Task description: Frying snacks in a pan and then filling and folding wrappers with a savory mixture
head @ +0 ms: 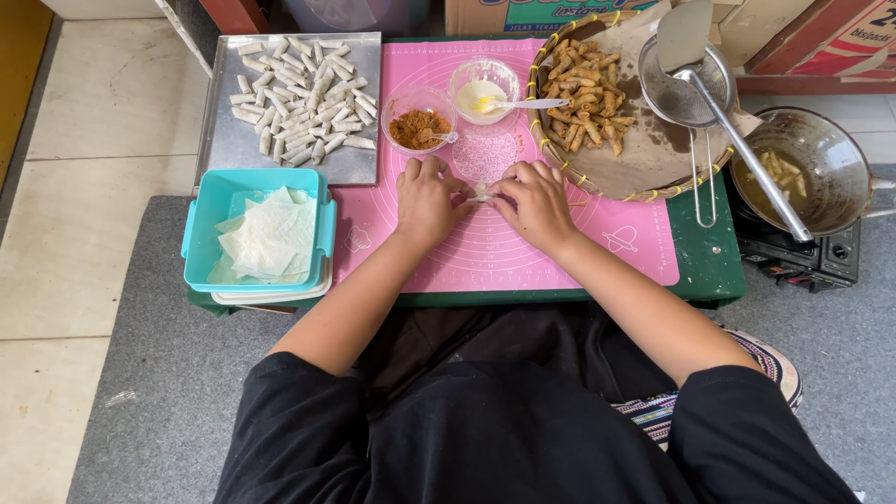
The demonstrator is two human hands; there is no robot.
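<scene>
- Head view: a low green surface [709, 261] stands on grey carpet [168, 392] beside pale floor tiles [93, 140].
- A pink mat [560, 252] covers its middle.
- The left hand [425, 201] and right hand [537, 201] meet over the mat, fingertips pinched on a small white wrapper roll [482, 192].
- A metal tray [233, 149] of uncooked rolls and a blue tub [201, 233] of wrappers sit at the left.
- At the right, a woven basket [644, 163] holds fried rolls; a pan [831, 168] sits on a burner.

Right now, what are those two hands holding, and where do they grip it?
Both hands, left hand and right hand, pinch a small white wrapper roll between their fingertips, one at each end, just above the pink mat.
</scene>
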